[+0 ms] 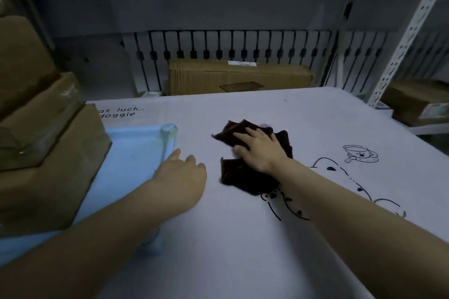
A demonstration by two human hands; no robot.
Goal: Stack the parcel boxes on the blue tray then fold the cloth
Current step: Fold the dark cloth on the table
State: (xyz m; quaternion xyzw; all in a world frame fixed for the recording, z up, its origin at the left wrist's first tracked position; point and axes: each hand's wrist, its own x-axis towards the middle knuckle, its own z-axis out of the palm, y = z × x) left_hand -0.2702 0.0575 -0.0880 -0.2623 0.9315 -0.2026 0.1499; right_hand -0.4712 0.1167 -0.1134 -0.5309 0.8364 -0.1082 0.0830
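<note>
Dim storeroom shelving and a grey wall stand behind a pale surface covered by a sheet printed with a cartoon dog and a cup. At its left edge sits the blue tray, and the boxes are already piled on it, smaller ones on a larger base (the top of the pile runs out of view, so its height cannot be told). That half of the job looks done.

A dark cloth lies crumpled near the middle of the surface, just right of the tray and apart from it. The right hand rests on top of it, fingers spread and mostly straight, pressing down, with the thumb against the cloth's near fold; it does not appear to pinch anything. The left hand lies on the surface between tray and cloth, fingers relaxed, holding nothing, its fingertips near the tray's rim.

Folding seems about to begin, and the risks are modest. Since the cloth is bunched rather than flat, folding it as it lies would likely give a lumpy, uneven result. Dragging it with one flat palm could wrinkle the sheet beneath. The left forearm lies across the tray's near corner, close to the pile, so a careless sweep could nudge the tray and shift the boxes.
</note>
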